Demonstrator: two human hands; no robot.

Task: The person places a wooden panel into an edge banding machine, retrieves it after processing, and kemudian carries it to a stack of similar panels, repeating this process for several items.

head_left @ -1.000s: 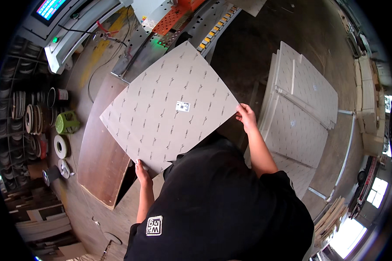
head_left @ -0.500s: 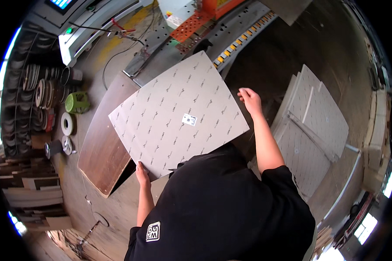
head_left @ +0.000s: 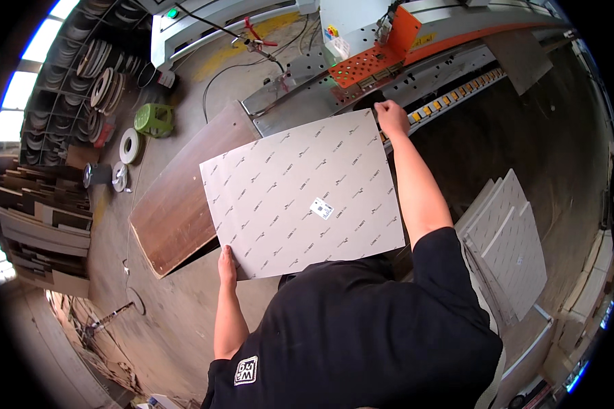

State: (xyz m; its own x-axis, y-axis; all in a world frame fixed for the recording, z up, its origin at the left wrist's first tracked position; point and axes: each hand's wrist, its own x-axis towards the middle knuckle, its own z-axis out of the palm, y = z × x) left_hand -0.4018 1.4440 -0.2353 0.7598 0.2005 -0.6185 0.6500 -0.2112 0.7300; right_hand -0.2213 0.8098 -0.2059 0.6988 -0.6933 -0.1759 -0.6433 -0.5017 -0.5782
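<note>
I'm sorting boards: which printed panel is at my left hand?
The single panel in front of you, its lower-left corner at your left hand; the other panels are grouped at right.

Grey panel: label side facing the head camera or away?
Facing it: the white label shows on the panel's visible face, with the left hand at its lower-left corner.

Workshop, board- or panel-working by the look of it. Large machine (head_left: 372, 67) with orange perforated plate, yellow-segmented track (head_left: 442, 102). Rack of coiled rolls (head_left: 106, 88), stacked panels (head_left: 518, 259), piled board strips (head_left: 44, 232), bare worn floor (head_left: 177, 307).
</note>
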